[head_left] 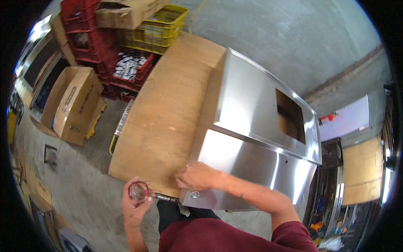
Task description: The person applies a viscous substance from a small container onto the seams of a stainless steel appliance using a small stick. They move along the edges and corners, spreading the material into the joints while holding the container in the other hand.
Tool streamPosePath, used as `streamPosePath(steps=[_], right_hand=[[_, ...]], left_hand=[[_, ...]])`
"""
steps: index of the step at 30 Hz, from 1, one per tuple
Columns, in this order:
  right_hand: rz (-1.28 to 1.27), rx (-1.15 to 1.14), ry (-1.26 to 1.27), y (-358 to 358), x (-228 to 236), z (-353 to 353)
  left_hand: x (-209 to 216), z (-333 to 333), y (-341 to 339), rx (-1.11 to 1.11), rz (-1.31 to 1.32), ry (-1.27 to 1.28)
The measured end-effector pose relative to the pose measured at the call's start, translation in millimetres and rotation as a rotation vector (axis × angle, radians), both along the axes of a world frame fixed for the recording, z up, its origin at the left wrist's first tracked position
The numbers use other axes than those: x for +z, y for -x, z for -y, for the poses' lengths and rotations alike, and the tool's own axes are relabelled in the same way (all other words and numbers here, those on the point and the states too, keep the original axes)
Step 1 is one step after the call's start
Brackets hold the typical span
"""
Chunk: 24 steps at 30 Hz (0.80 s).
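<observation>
Steel box (252,101) on table (159,113), perhaps against right hand (199,176), red crates (98,52) beyond

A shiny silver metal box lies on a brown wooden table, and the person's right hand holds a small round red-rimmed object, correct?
Wrong side: the head view shows the left hand holding the round object. The metal box does lie on the wooden table.

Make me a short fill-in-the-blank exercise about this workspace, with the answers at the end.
1. The right hand is near a corner of the metal box; the round object is in the ____ hand.
2. From the wearer's view, the metal box covers the ____ part of the wooden tabletop.
3. The opening in the box is shaped like a ____.
4. Small pale pieces fill a ____ crate.

Missing words: left; right; rectangle; red.
</observation>
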State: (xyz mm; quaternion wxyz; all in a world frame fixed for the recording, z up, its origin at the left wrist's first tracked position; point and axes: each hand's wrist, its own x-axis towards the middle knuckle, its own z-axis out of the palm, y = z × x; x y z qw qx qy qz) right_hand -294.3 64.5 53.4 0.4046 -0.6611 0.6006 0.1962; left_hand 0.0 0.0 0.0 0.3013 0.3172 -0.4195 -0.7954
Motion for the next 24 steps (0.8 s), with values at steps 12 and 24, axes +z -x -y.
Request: streamPosePath(steps=[12,24], right_hand=[[-0.338,-0.289,1.250,139.3,34.7,-227.1],[-0.437,-0.482,1.125,240.6,163.1,-470.8]], left_hand=[[145.8,-123.5,96.7,-0.261,0.036,0.259],[306.9,-269.5,181.3,-0.486,0.112,0.226]])
